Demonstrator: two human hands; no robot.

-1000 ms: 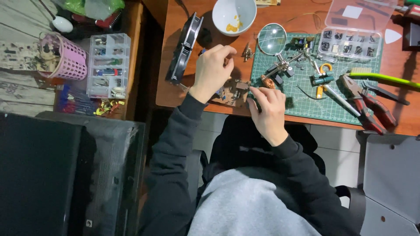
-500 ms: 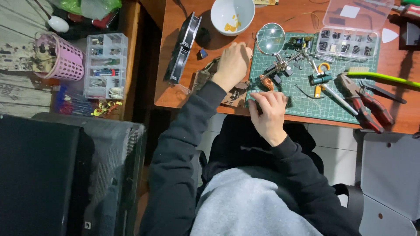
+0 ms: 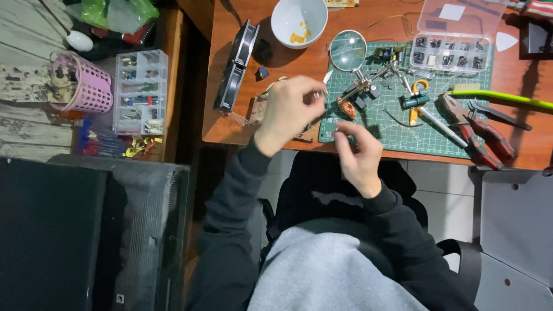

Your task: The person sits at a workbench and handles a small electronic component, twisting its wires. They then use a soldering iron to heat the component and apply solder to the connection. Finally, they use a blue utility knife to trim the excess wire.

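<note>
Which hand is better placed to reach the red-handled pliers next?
Probably the right hand: it sits over the green cutting mat, on the side of the red-handled pliers. The left hand is raised farther away, near the desk's left end.

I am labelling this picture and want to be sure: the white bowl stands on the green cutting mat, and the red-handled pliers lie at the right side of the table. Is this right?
Not quite. In the head view the white bowl stands on the bare wooden table, left of the green cutting mat, not on it. The red-handled pliers do lie at the right side.
</note>
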